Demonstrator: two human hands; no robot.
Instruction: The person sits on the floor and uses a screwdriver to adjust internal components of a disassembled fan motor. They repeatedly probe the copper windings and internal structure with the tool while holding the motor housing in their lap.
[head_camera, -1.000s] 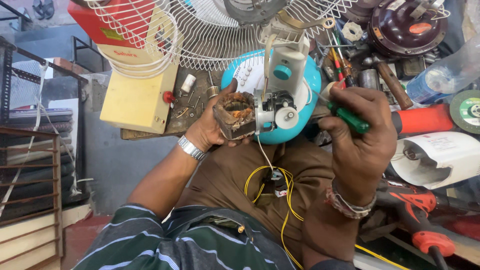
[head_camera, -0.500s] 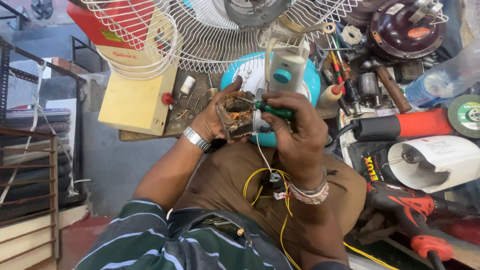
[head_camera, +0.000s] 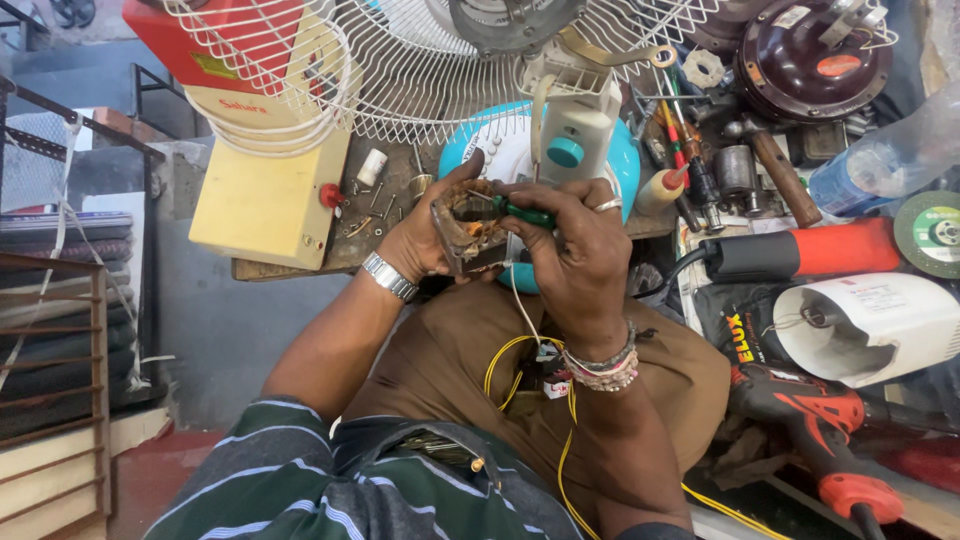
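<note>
The right hand (head_camera: 575, 250) has come in from the side, fingers pinching a green-handled screwdriver (head_camera: 525, 213) (tip hidden) at the motor (head_camera: 465, 225). The left hand (head_camera: 425, 235) grips that motor, fingers curled round it.

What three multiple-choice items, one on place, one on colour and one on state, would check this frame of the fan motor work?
1. Where is the motor?
A. in the left hand, by the white fan guard
B. on the floor
C. on the cream box

2. What colour is the screwdriver handle?
A. red
B. green
C. black

3. How is the right hand?
A. open and flat
B. resting on the lap
C. closed around the screwdriver

A: the left hand grips the motor at the bench edge.
B: green shows between the fingers.
C: the fingers wrap the handle at the motor.
</note>
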